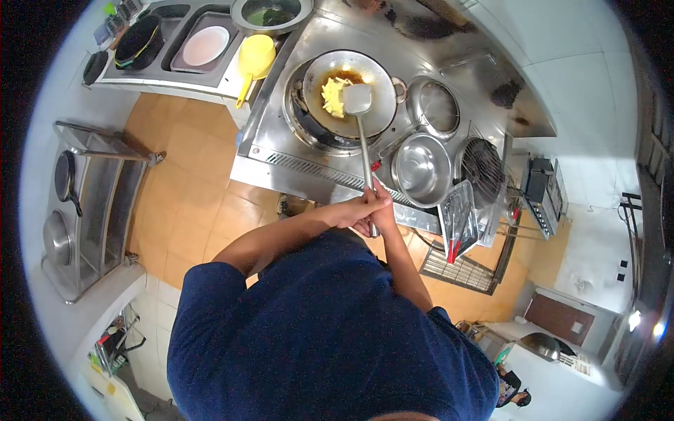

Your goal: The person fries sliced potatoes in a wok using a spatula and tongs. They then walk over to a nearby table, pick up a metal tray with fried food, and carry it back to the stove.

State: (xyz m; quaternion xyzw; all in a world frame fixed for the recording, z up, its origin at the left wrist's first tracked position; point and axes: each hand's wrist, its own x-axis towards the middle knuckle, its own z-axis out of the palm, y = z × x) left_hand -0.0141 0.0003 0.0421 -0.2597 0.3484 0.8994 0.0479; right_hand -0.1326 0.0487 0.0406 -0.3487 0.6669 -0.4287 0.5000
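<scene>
A long-handled wok spatula reaches from my hands into a wok on the stove. Its flat blade rests beside yellow food pieces, with brown oily liquid at the wok's bottom. My right hand is closed round the handle near its end. Overlapping it, my left hand is also closed about the handle's end; some of its fingers are hidden. Both hands are in front of the stove's edge, close to my body.
Right of the wok stand a steel bowl, a round strainer and a metal tray with red-handled tongs. A yellow dipper and a large pot are at the left. Behind, a person is partly visible.
</scene>
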